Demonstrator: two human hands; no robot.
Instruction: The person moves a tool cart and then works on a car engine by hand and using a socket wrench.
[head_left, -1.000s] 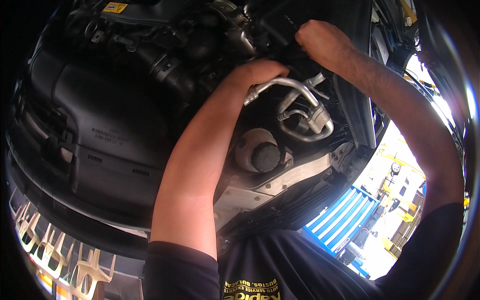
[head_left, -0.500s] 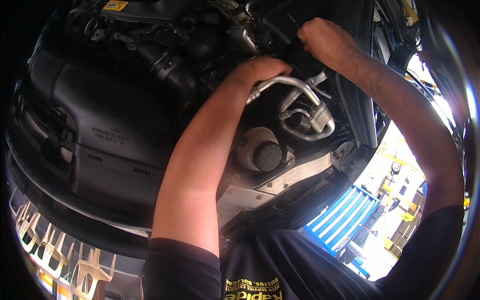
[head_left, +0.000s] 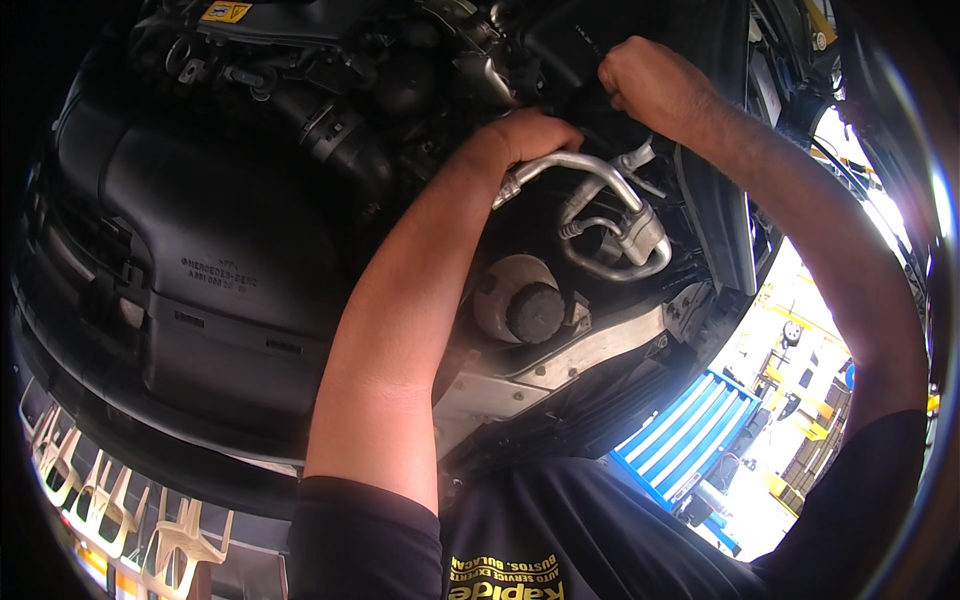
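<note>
1. The left hand (head_left: 530, 138) reaches deep into the engine bay, knuckles up, resting against the top end of a bent silver metal pipe (head_left: 590, 172); its fingers curl down out of sight behind the pipe, so I cannot tell whether they are clamped on anything or merely pressing.

2. The right hand (head_left: 648, 82) is balled into a fist just beyond and above the left, against a black plastic housing (head_left: 590, 40); it looks closed around something small, but whatever it grips is hidden inside the fist and cannot be named.

3. Compared with a second ago very little has changed: both hands sit in almost the same spots, the right fist only a touch nearer the left; the pipe lies as it did; this reads as steady, fiddly work in one spot rather than a change of place.

4. The silver pipe runs from the left hand down to the right, where it joins a looped hose fitting (head_left: 630, 250); below it stands a pale reservoir with a black round cap (head_left: 535, 312), apart from both hands.

5. To the left lies a large black air-intake cover (head_left: 220, 250), with a ribbed black hose (head_left: 335, 140) above it; a silver cross-member (head_left: 590, 350) runs below the reservoir; a blue ribbed panel (head_left: 680, 430) shows on the workshop floor.
</note>
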